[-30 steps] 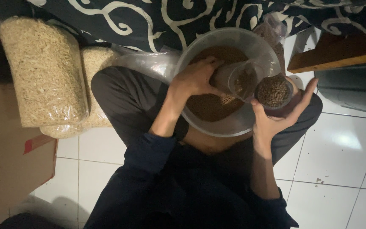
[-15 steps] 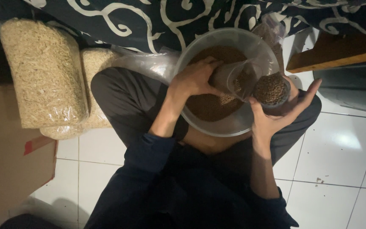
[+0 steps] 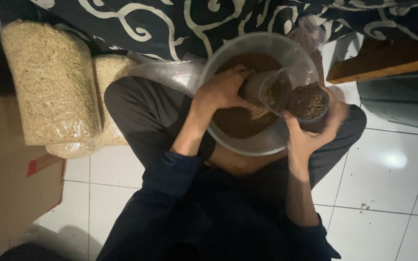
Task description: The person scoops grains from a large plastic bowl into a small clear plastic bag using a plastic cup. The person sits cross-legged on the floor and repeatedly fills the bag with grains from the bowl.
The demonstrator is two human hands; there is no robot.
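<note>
A large clear plastic bowl (image 3: 262,145) rests on my lap, partly filled with small brown pellets (image 3: 240,121). My left hand (image 3: 221,89) reaches into the bowl and grips a clear plastic scoop cup (image 3: 262,89), tilted toward the right. My right hand (image 3: 315,133) wraps around a small dark cup (image 3: 308,104) at the bowl's right rim; this cup is heaped with the same brown pellets. The scoop's mouth sits right beside the small cup.
Two clear bags of pale wood shavings (image 3: 49,82) lie on the floor at the left, next to a brown cardboard box (image 3: 10,183). A dark patterned cloth (image 3: 180,24) hangs behind the bowl. A wooden board edge (image 3: 383,63) sits at the right above white floor tiles (image 3: 393,179).
My right hand's fingers have curled closed around the small pellet-filled cup, where before they were spread under it. The left hand and scoop have barely moved.
</note>
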